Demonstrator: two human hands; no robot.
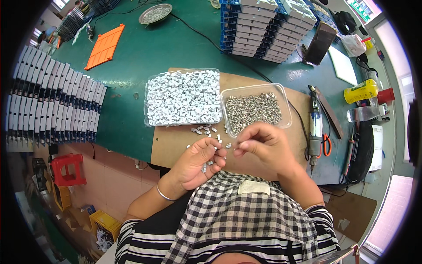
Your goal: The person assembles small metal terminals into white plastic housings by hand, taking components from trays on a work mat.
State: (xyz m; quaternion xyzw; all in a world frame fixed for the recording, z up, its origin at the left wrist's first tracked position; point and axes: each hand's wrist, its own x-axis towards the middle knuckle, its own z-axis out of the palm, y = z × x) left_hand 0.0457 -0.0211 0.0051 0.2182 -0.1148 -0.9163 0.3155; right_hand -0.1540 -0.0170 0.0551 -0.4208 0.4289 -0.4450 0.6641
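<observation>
My left hand is closed, palm turned up, with small white plastic pieces among its curled fingers. Opposite it, my right hand makes a pinch; whatever sits between its thumb and forefinger is too small to make out. The two sets of fingertips are a short gap apart. Behind my left hand stands a clear tray heaped with small white pieces. Beyond my right hand is a clear plastic tub of metal screws. Several loose white pieces lie on the brown board.
Tall stacks of white-and-blue units stand at the left, another stack at the back. An electric screwdriver and orange-handled scissors lie at the right. An orange plastic panel and a metal dish rest farther back.
</observation>
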